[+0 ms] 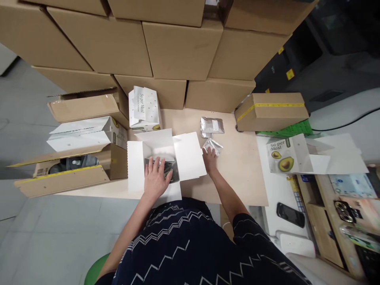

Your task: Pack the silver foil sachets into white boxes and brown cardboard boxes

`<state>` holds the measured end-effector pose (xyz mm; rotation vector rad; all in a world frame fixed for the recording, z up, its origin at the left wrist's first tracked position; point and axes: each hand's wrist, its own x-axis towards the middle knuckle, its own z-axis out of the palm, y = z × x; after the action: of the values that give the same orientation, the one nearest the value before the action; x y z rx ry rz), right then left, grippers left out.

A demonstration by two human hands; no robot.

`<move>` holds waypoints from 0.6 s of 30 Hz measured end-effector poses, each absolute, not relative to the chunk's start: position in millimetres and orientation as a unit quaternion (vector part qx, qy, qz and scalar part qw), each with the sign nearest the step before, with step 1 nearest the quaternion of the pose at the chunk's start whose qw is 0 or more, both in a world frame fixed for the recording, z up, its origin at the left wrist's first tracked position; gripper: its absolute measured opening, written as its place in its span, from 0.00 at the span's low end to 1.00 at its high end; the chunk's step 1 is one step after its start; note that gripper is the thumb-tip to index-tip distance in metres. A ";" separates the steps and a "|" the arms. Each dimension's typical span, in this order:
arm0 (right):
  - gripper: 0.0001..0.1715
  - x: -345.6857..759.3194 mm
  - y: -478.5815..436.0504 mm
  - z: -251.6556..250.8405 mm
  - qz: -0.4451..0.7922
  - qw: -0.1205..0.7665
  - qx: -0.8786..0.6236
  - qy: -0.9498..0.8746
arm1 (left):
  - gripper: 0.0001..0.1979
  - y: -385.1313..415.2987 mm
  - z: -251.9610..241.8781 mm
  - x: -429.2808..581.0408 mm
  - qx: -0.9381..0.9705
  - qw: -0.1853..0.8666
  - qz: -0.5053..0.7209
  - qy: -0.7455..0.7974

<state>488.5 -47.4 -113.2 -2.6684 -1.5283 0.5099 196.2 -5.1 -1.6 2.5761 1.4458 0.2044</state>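
Note:
An open white carton stands on the table in front of me with its flaps folded out. My left hand is inside it, fingers spread flat over dark and silvery packets that it partly covers. To the right of the carton, my right hand reaches a crumpled silver pouch, its fingertips apart and resting on the pouch's near edge. The right thumb is hard to make out. Just beyond lie more silver pouches, overlapping, the top one with a white label.
Stacked brown cartons wall off the table's far side. A closed white box stands behind the open carton. Opened brown boxes line the left. At right are a taped brown box, another white carton and a phone.

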 end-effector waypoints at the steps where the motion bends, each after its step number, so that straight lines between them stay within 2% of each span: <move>1: 0.33 488.2 -56.9 -112.5 0.164 0.023 -0.854 -0.493 | 0.32 -5.2 -1.5 196.3 0.867 0.089 0.068 0.486; 6: 0.33 512.1 -83.0 -91.1 0.189 0.151 -0.870 -0.430 | 0.32 -5.6 -0.5 196.2 0.867 0.091 0.064 0.486; 10: 0.34 538.3 -83.1 -61.3 0.180 0.357 -0.854 -0.332 | 0.32 -5.4 -1.4 195.8 0.867 0.093 0.069 0.485; 13: 0.34 552.8 -78.2 -48.8 0.263 0.488 -0.800 -0.228 | 0.31 -5.5 -2.7 195.8 0.865 0.095 0.077 0.486; 15: 0.31 556.8 -77.0 -49.1 0.338 0.526 -0.763 -0.166 | 0.32 -5.7 -3.4 195.9 0.865 0.095 0.081 0.487; 18: 0.23 552.7 -80.7 -59.9 0.439 0.523 -0.726 -0.085 | 0.32 -6.0 -3.6 196.1 0.865 0.093 0.081 0.487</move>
<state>552.7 -80.7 -59.9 -1.7387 -0.2042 1.0508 196.1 -6.0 -3.6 2.5670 1.4443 0.2391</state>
